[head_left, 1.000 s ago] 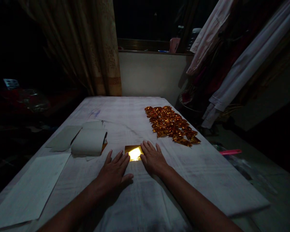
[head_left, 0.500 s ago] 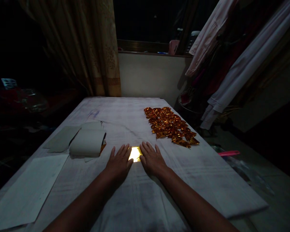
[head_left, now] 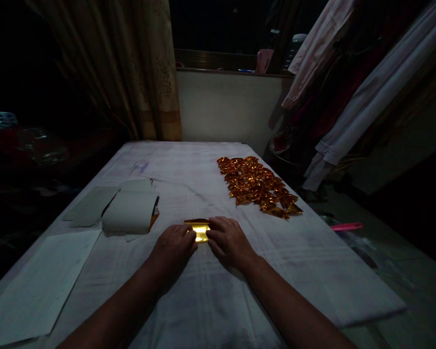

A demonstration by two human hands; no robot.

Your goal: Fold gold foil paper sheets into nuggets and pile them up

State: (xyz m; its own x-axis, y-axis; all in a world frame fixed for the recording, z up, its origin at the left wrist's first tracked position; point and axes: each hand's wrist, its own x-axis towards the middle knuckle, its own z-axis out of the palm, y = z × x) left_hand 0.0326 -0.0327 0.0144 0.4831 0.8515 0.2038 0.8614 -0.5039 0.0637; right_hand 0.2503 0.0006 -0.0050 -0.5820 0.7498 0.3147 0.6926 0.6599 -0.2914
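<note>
Two stacks of grey paper [head_left: 131, 212] lie at the worktop's [head_left: 210, 300] left, then the left hand [head_left: 173, 248] and right hand [head_left: 228, 240] pinch the gold foil sheet [head_left: 199, 231] between fingertips, seemingly creasing it, folded gold pieces [head_left: 257, 186] right.

The left hand [head_left: 173, 249] and right hand [head_left: 228, 241] cover both ends of the gold foil sheet [head_left: 199, 230]. Both forearms are cut off by the bottom edge.
</note>
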